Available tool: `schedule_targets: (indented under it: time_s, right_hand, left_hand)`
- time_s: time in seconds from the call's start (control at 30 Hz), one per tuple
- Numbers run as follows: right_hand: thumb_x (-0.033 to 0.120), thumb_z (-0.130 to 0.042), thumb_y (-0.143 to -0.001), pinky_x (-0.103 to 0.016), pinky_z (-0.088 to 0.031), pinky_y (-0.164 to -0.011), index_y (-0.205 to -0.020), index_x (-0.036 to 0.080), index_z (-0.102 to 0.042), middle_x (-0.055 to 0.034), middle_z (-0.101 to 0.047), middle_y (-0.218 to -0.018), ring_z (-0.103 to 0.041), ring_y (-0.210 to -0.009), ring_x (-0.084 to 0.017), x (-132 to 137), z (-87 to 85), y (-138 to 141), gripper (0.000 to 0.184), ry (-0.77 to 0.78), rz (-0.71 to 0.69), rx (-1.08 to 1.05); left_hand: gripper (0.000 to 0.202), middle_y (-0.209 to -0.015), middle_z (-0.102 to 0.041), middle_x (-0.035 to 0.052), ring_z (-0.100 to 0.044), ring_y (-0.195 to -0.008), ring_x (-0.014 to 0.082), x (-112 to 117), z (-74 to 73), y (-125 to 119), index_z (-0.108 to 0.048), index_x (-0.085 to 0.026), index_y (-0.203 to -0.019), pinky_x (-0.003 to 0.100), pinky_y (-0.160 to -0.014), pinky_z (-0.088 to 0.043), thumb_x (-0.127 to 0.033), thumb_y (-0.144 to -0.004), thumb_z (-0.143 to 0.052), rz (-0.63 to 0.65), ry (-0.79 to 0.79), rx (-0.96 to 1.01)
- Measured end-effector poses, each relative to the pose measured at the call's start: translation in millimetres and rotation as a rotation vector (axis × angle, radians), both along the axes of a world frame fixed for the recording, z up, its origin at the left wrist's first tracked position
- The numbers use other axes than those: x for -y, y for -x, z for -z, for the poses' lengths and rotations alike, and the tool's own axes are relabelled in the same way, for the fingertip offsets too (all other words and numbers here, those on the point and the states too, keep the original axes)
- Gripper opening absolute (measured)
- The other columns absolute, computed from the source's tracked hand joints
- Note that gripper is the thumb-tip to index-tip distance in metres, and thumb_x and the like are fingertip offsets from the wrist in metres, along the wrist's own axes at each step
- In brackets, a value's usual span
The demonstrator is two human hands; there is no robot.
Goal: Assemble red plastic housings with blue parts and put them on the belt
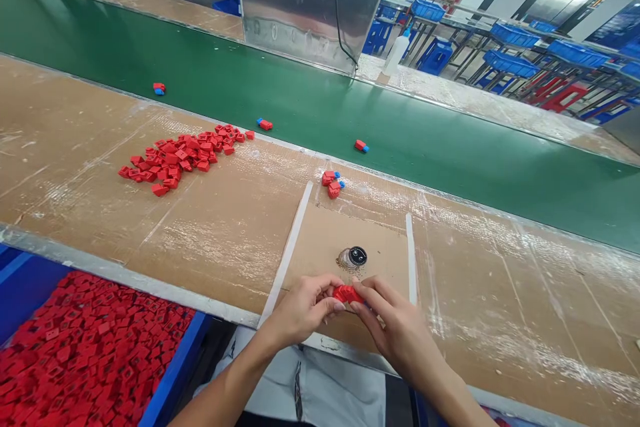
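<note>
Head view: hands [303, 310] [400, 327] over cardboard-covered bench [75, 120]

The one view looked from the person's head, forward and down, with the left hand [303, 310] and right hand [395, 330] near, low in the frame, around a red plastic part [347, 293]. Beyond that grip it faced over a cardboard-covered bench top [225, 240] to a green conveyor belt [200, 73].
</note>
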State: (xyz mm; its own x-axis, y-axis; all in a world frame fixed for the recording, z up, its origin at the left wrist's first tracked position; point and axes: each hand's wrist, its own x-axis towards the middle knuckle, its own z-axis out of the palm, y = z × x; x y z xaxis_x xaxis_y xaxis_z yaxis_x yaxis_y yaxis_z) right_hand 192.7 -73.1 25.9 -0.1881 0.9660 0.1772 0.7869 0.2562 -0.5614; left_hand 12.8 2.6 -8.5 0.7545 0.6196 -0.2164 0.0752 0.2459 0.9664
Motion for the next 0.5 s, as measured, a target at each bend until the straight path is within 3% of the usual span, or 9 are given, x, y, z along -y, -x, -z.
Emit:
schedule_targets:
  time_s: [0.27,0.37,0.5]
  right_hand:
    - [0.019,-0.04,-0.102,-0.029,-0.05,-0.07,-0.115,0.018,-0.055,-0.0094,-0.058,-0.098,-0.059,-0.082,-0.019,5,4.7,3,0.019,0.012,0.018,0.004]
    - [0.02,-0.04,-0.102,-0.03,-0.051,-0.069,-0.11,0.018,-0.057,-0.0095,-0.06,-0.097,-0.061,-0.081,-0.02,1,3.2,6,0.019,0.008,0.039,0.009]
    - [0.025,-0.044,-0.101,-0.028,-0.052,-0.064,-0.109,0.019,-0.062,-0.0083,-0.063,-0.092,-0.063,-0.075,-0.019,6,3.7,12,0.02,0.012,0.136,-0.087]
  left_hand:
    - [0.018,-0.073,-0.061,-0.0008,-0.051,-0.066,0.0123,-1,-8.5,1,-0.066,-0.016,-0.094,0.021,-0.06,-0.038,-0.016,-0.087,-0.049,0.026,-0.224,-0.107]
    - [0.017,-0.073,-0.06,-0.0007,-0.051,-0.065,0.0124,0,-5.9,-1,-0.065,-0.016,-0.095,0.022,-0.06,-0.039,-0.019,-0.088,-0.05,0.015,-0.205,-0.088]
    - [0.022,-0.073,-0.06,-0.0005,-0.053,-0.065,0.0126,0,-6.2,-4,-0.065,-0.016,-0.104,0.023,-0.06,-0.042,-0.027,-0.089,-0.054,0.034,-0.068,-0.036]
